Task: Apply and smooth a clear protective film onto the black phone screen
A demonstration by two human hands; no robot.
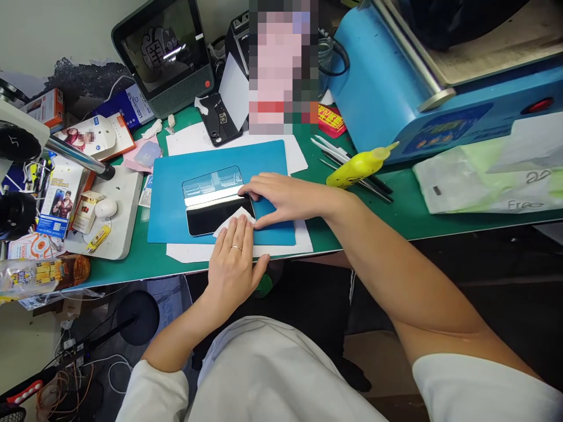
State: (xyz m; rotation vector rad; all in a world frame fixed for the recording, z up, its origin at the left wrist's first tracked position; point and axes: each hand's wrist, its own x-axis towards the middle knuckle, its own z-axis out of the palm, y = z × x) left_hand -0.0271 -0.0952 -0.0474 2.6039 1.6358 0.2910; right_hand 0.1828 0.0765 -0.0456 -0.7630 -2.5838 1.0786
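Observation:
A smartphone (206, 221) with a glossy black face lies on a blue mat (165, 225). A bright band and ceiling shapes reflect in its glass. My left hand (233, 252), with a ring on one finger, rests flat over a folded white wipe (229, 221) on the phone's near right part. Its fingers are straight and its thumb sticks out to the side. From the right, my right hand (285, 198) spans the phone's right end. The index fingertip touches the glass and the thumb sits at the near right corner, beside the wipe.
Behind the mat are an opened black phone part (220, 120) and a grey-framed display (165, 53). Pens, tweezers and a yellow squeeze bottle (358, 167) lie rightward, before a blue machine (378, 88). Boxes, a white plate (125, 228) and a drink bottle (44, 275) crowd the left.

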